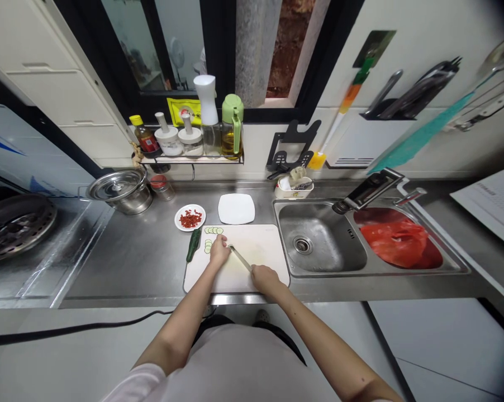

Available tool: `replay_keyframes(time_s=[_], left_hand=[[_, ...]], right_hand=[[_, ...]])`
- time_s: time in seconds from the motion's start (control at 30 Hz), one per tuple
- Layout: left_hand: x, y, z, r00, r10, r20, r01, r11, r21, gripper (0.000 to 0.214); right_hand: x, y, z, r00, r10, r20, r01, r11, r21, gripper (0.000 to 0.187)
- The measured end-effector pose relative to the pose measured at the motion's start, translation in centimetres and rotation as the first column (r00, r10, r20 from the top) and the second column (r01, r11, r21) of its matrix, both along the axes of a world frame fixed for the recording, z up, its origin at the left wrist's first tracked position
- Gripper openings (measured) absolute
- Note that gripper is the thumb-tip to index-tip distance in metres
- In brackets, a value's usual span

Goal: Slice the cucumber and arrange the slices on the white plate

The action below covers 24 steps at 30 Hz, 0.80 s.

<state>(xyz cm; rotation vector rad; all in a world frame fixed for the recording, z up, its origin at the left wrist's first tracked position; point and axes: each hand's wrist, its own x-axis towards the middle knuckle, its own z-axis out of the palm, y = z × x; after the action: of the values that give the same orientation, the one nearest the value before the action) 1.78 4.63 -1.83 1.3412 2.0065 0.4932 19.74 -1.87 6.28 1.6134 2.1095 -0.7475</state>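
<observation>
A white cutting board (pixel 260 248) lies on the steel counter in front of me. My left hand (pixel 219 251) is curled over a piece of cucumber on the board, fingers closed on it. My right hand (pixel 265 278) is closed round the handle of a knife (pixel 239 258), whose blade tip meets the left hand's fingers. Several thin cucumber slices (pixel 213 230) lie at the board's far left corner. A whole dark green cucumber piece (pixel 193 244) rests along the board's left edge.
Behind the board stand a small plate of chopped red chilli (pixel 190 218) and a white square plate (pixel 236 209). A double sink (pixel 323 240) is at the right, with a red bag (pixel 396 241) in its right basin. A steel pot (pixel 120 190) sits at the left.
</observation>
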Motion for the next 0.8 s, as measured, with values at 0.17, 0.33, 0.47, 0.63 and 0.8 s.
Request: replay_keyframes(time_s=[0.17, 0.33, 0.47, 0.63, 0.8], left_hand=[[-0.7, 0.5, -0.5, 0.995, -0.051, 0.089, 0.052, 0.999, -0.012, 0.036], [-1.3, 0.7, -0.6, 0.99, -0.092, 0.11, 0.094, 0.995, -0.019, 0.038], [-1.4, 0.8, -0.5, 0.988, -0.104, 0.115, 0.106, 0.994, -0.01, 0.038], [-1.5, 0.8, -0.4, 0.986, -0.113, 0.125, 0.112, 0.994, 0.012, 0.036], [-1.4, 0.8, -0.4, 0.986, -0.097, 0.138, 0.097, 0.995, 0.009, 0.037]], right_hand=[[0.2, 0.2, -0.2, 1.0, -0.008, -0.017, 0.008, 1.0, 0.009, 0.032], [0.2, 0.3, 0.0, 1.0, -0.02, -0.022, 0.02, 1.0, 0.005, 0.033], [0.1, 0.3, 0.0, 0.999, -0.025, -0.033, 0.026, 1.0, 0.013, 0.033], [0.0, 0.4, 0.0, 0.999, -0.029, -0.034, 0.029, 1.0, 0.012, 0.034], [0.1, 0.2, -0.3, 0.998, -0.031, -0.048, 0.032, 0.999, 0.039, 0.034]])
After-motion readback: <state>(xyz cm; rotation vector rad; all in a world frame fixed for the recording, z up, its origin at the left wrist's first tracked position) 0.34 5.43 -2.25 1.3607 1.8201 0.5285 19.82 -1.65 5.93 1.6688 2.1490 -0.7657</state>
